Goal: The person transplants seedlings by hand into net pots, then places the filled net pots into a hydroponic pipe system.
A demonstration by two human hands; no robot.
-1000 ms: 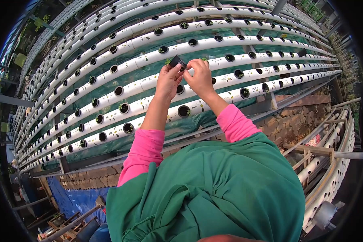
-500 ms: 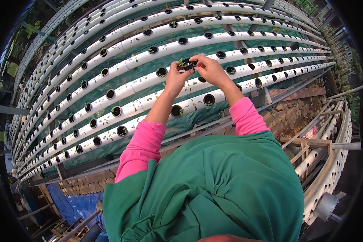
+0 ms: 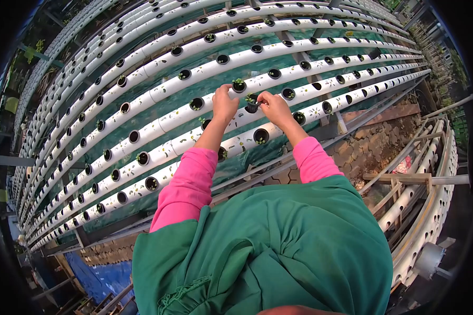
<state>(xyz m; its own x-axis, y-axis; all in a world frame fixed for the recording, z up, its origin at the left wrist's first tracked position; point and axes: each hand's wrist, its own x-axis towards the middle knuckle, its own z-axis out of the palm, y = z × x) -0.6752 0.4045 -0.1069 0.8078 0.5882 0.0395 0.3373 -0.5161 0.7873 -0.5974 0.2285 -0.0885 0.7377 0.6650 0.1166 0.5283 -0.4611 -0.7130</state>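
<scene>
Rows of white pipes are stretching across the site above a green sheet, with paving stones lying beyond the front row. A person wearing a green garment and pink sleeves is reaching over the nearest rows. The left hand is hanging over the pipes, fingers curled just beside a planted pot in the third row; whether they are touching or gripping anything is not showing. The right hand is pinching the right side of a small black pot, which is sitting between the two hands at the second row, its side wall showing; whether it is bearing on the pipe is unclear. The pot is looking light and fairly stiff, and its rim is offering the safest hold. The seedlings on top are appearing soft and easily bruised, so fingers are best staying off the leaves. Nearby, a front-row pot is standing close below, while the left forearm is partly screening another pot; the curled left fingers are crowding the far side.
</scene>
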